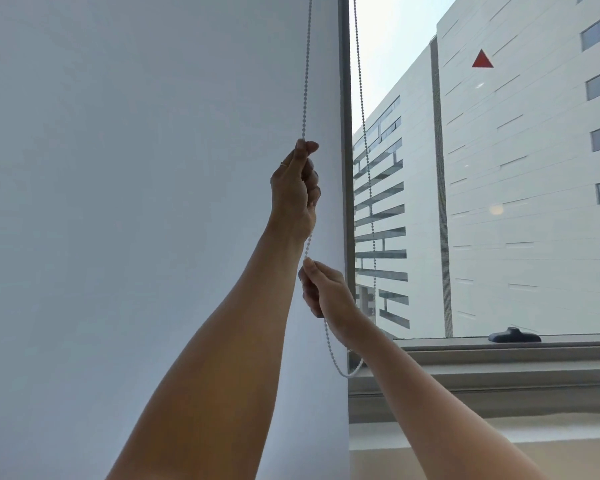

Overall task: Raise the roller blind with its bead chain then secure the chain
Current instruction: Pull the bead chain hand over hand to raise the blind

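Note:
A pale grey-white roller blind (pixel 136 202) covers the left window pane from the top of view down past the bottom. Its white bead chain (pixel 306 71) hangs in a loop along the blind's right edge. My left hand (pixel 297 188) is raised high and closed around the near strand. Just below it, my right hand (pixel 323 289) grips the same strand. The far strand (pixel 368 161) hangs free in front of the glass, and the loop's bottom (pixel 347 374) curves near the sill behind my right wrist.
A grey window frame post (pixel 345 168) stands right of the blind. The uncovered pane shows a white building (pixel 499 202) outside. A dark blue window handle (pixel 513 336) lies on the lower frame, above a grey sill (pixel 499 375).

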